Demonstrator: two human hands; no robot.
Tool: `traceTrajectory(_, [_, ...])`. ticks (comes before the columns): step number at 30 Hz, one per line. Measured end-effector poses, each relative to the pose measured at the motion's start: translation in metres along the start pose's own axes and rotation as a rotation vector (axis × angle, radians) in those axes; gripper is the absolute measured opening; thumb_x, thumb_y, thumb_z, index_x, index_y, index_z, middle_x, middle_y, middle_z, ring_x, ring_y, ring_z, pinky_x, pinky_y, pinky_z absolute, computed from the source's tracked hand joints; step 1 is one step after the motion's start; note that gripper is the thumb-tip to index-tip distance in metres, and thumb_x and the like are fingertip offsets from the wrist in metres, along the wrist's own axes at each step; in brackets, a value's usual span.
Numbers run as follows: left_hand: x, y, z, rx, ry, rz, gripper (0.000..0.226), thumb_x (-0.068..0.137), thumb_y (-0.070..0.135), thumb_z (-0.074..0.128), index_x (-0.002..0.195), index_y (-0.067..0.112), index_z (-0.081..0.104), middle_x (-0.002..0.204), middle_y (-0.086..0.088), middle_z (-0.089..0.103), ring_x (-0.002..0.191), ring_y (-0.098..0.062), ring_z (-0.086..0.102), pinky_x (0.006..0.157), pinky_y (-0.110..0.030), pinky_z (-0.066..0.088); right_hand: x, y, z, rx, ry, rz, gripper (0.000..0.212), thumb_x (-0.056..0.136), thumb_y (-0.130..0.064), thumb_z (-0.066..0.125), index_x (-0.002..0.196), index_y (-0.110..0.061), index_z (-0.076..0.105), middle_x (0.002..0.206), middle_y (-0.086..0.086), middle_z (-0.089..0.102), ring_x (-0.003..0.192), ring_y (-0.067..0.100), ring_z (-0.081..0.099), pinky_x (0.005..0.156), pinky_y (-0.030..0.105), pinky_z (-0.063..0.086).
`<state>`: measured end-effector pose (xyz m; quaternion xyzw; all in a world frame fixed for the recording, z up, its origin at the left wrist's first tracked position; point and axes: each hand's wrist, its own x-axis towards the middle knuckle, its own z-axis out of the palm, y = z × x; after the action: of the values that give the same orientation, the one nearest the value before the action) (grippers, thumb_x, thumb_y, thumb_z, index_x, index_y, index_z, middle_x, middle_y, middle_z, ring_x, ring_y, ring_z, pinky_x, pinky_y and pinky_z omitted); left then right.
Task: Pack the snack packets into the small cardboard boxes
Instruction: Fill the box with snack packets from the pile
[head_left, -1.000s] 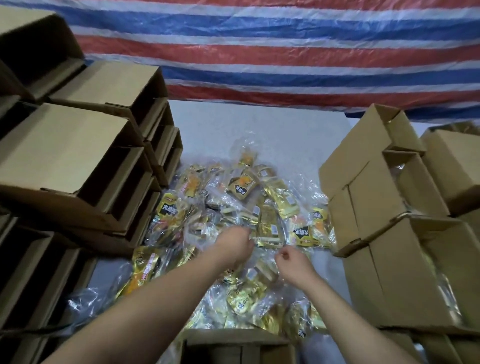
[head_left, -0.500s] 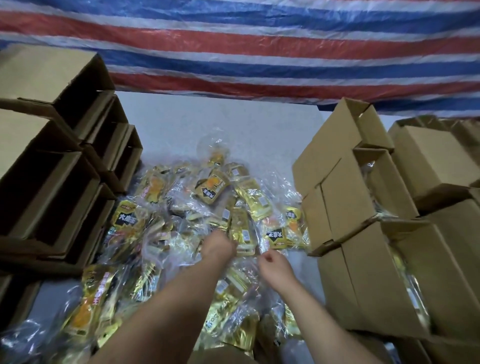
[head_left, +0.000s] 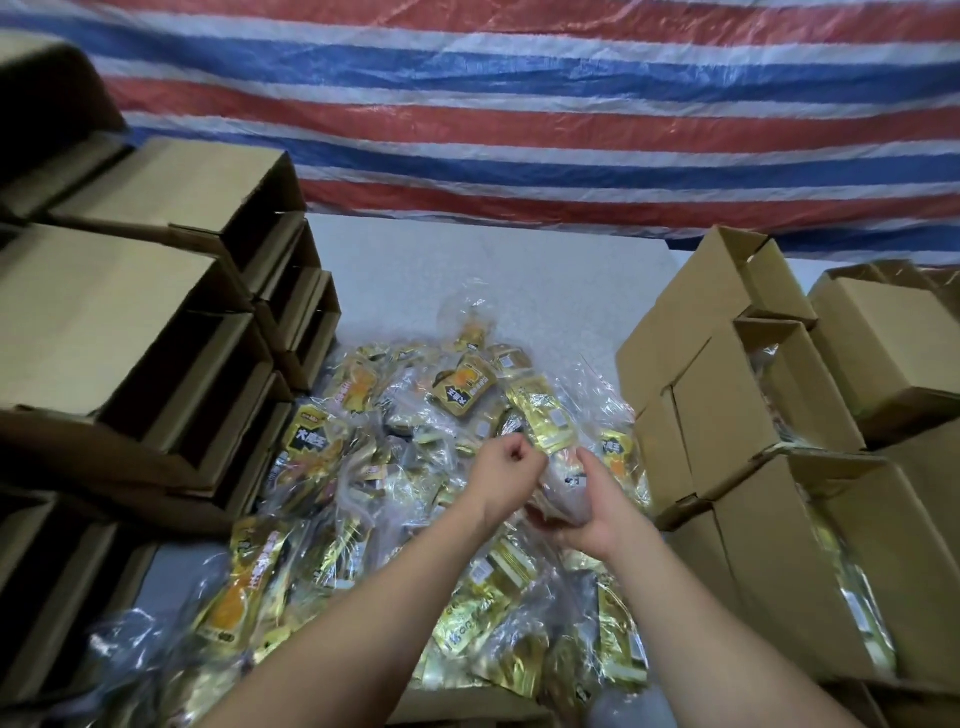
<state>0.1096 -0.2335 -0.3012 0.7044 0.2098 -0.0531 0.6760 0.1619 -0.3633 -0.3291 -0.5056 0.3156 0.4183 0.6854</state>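
1. Near edge: box (head_left: 467, 709) right below the forearms, only the top rim showing; likely the one being filled.
2. Packets (head_left: 332, 519) heaped between the arms and beyond: clear crinkly film over gold foil pouches, slippery, glare-heavy, overlapping at every angle.
3. Right hand (head_left: 597, 512) wrapped round a clear-bagged packet (head_left: 558, 480) lifted just off the heap. Fingers curled under, thumb up the side. Contents blurred.
4. Left hand (head_left: 506, 467) fisted, pinching the packet's upper-left edge by the film. Touching the same packet, just left of the right hand.
5. Key relation: packet's long axis running away from the body, tilted slightly left. Box lying back toward the body, below both wrists. Next move probably a pull-back and drop; right hand carrying the load, left only steadying.
6. Left side: stack of empty boxes (head_left: 156, 332), mouths open toward the heap, matte corrugated board.
7. Right side: filled boxes (head_left: 753, 405), flaps up, film visible inside.
8. Far: bare grey table (head_left: 467, 270), then striped tarp (head_left: 519, 104).
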Motion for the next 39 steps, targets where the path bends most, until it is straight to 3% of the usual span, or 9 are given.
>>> traceTrajectory(4, [-0.023, 0.021, -0.004, -0.116, 0.055, 0.111, 0.026, 0.087, 0.006, 0.055, 0.065, 0.018, 0.046, 0.061, 0.005, 0.045, 0.053, -0.005, 0.040, 0.059, -0.023, 0.040, -0.022, 0.003, 0.003, 0.228, -0.091, 0.057, 0.069, 0.088, -0.052, 0.067, 0.126, 0.005, 0.059, 0.114, 0.028, 0.067, 0.099, 0.039, 0.067, 0.099, 0.047, 0.051])
traceTrajectory(9, [-0.050, 0.030, -0.004, -0.268, 0.031, 0.105, 0.029, 0.088, 0.006, 0.056, 0.064, 0.019, 0.045, 0.055, 0.012, 0.045, 0.050, -0.002, 0.040, 0.054, -0.015, 0.037, -0.046, 0.023, 0.019, 0.481, -0.262, -0.009, 0.067, 0.083, -0.038, 0.077, 0.131, 0.003, 0.055, 0.120, 0.031, 0.061, 0.106, 0.047, 0.064, 0.090, 0.055, 0.053])
traceTrajectory(14, [-0.075, 0.031, -0.028, -0.210, -0.005, 0.127, 0.034, 0.087, 0.000, 0.054, 0.062, 0.019, 0.041, 0.057, 0.007, 0.047, 0.056, -0.006, 0.041, 0.053, -0.016, 0.040, -0.070, 0.030, 0.034, 0.275, -0.312, -0.328, 0.043, 0.077, -0.048, 0.067, 0.095, -0.011, 0.081, 0.101, 0.020, 0.074, 0.090, 0.036, 0.073, 0.070, 0.049, 0.059])
traceTrajectory(17, [-0.088, 0.030, -0.042, -0.120, -0.016, 0.149, 0.026, 0.088, 0.005, 0.059, 0.068, 0.015, 0.045, 0.077, -0.007, 0.064, 0.077, -0.010, 0.051, 0.062, -0.019, 0.048, -0.081, 0.027, 0.038, 0.198, -0.348, -0.467, 0.050, 0.085, -0.052, 0.061, 0.112, -0.013, 0.076, 0.116, 0.017, 0.071, 0.102, 0.035, 0.070, 0.079, 0.046, 0.058])
traceTrajectory(20, [-0.104, 0.030, -0.053, -0.022, -0.002, 0.213, 0.029, 0.094, 0.033, 0.062, 0.075, 0.014, 0.051, 0.065, 0.007, 0.054, 0.061, -0.009, 0.048, 0.059, -0.017, 0.045, -0.093, 0.019, 0.044, 0.192, -0.406, -0.507, 0.061, 0.093, -0.051, 0.054, 0.136, -0.007, 0.060, 0.126, 0.020, 0.062, 0.111, 0.038, 0.061, 0.098, 0.051, 0.047])
traceTrajectory(23, [-0.125, 0.019, -0.067, 0.089, 0.038, 0.229, 0.038, 0.096, 0.046, 0.054, 0.083, 0.010, 0.058, 0.070, 0.007, 0.056, 0.063, -0.008, 0.051, 0.063, -0.020, 0.047, -0.106, 0.014, 0.045, 0.151, -0.467, -0.484, 0.063, 0.094, -0.049, 0.050, 0.137, -0.004, 0.057, 0.126, 0.024, 0.062, 0.101, 0.037, 0.064, 0.091, 0.047, 0.050])
traceTrajectory(28, [-0.169, -0.032, -0.100, 0.459, -0.114, 0.185, 0.030, 0.093, 0.051, 0.057, 0.092, 0.022, 0.064, 0.080, 0.010, 0.063, 0.067, -0.003, 0.054, 0.066, -0.020, 0.046, -0.124, 0.022, 0.041, 0.037, -0.495, -0.526, 0.073, 0.068, -0.047, 0.082, 0.128, -0.008, 0.066, 0.124, 0.025, 0.065, 0.092, 0.035, 0.070, 0.080, 0.045, 0.058])
traceTrajectory(32, [-0.190, -0.060, -0.133, 0.701, -0.279, 0.117, 0.037, 0.084, 0.066, 0.057, 0.104, 0.036, 0.065, 0.101, 0.021, 0.066, 0.093, 0.007, 0.058, 0.080, -0.015, 0.048, -0.134, 0.032, 0.039, 0.034, -0.498, -0.520, 0.085, 0.055, -0.045, 0.091, 0.126, -0.007, 0.065, 0.114, 0.026, 0.069, 0.096, 0.041, 0.070, 0.079, 0.049, 0.057])
traceTrajectory(39, [-0.198, -0.083, -0.147, 0.678, -0.311, 0.067, 0.062, 0.077, 0.081, 0.044, 0.121, 0.042, 0.064, 0.116, 0.032, 0.062, 0.099, 0.022, 0.052, 0.089, -0.012, 0.043, -0.153, 0.040, 0.044, -0.157, -0.599, -0.587, 0.043, 0.064, -0.037, 0.079, 0.102, -0.016, 0.079, 0.101, 0.014, 0.075, 0.085, 0.029, 0.073, 0.071, 0.043, 0.060])
